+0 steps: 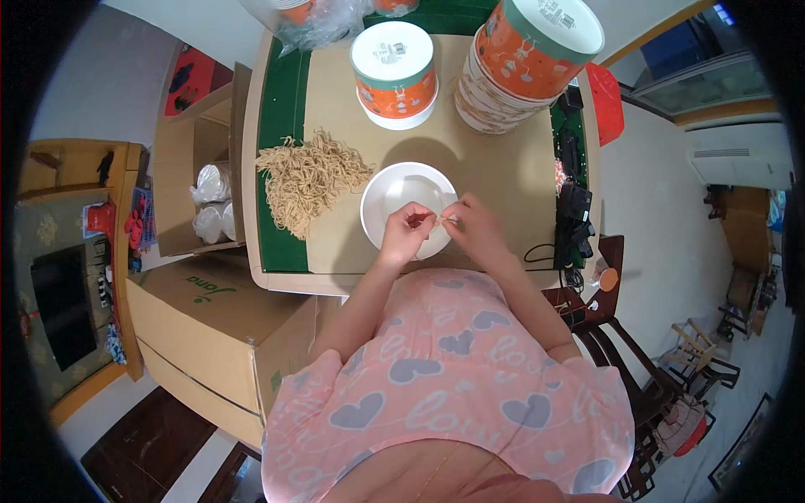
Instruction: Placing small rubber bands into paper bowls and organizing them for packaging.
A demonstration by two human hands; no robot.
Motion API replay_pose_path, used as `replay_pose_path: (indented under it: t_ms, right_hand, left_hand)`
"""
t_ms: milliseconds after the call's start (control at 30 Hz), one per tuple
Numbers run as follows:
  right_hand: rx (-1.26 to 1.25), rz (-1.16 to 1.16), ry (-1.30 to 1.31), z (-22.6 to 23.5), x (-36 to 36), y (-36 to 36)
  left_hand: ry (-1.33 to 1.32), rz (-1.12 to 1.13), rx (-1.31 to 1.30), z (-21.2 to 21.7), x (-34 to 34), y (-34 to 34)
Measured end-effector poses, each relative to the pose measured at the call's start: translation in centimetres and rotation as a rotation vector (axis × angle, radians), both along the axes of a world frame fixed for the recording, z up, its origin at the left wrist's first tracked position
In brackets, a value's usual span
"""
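Note:
A white paper bucket [379, 195] stands open end up at the near middle of the table. My left hand [407, 235] is over its near side, fingers curled in a pinch. At the bucket's right rim, my right hand [478, 228] also pinches, its fingertips close to those of the left. Between them shows a short, thin pale cord, mostly hidden by the fingers. To the left lies a tangled heap of tan cords [312, 180]. Behind the bucket, an orange and green printed bucket [394, 94] rests upside down with its white base up.
A taller stack of printed buckets [511, 71] rises at the back right. Clear plastic wrapping [323, 25] lies at the back left. Black adapters and cables [574, 201] line the table's right edge. Cardboard boxes [218, 327] stand left of the table, and a dark chair [625, 335] at right.

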State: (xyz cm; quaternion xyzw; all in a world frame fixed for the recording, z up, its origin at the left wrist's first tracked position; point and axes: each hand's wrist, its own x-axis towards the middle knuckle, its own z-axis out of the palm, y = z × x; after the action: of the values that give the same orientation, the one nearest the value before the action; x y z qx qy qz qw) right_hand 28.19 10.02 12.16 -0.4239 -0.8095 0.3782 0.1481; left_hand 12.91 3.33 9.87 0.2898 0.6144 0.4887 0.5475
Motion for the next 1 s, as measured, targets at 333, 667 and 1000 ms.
replay_pose_path:
  t_ms: [333, 667, 1000]
  right_hand:
    - [0.041, -0.027, 0.048, 0.6, -0.4, -0.2]
    - [0.038, -0.046, 0.001, -0.4, 0.0, -0.2]
    - [0.035, -0.077, 0.001, -0.5, 0.0, -0.5]
  left_hand:
    - [-0.071, 0.003, -0.111, 0.1, 0.1, 0.2]
    - [0.299, -0.159, 0.098, 0.4, 0.9, 0.0]
    - [0.545, -0.122, 0.033, 1.7, 1.0, 0.3]
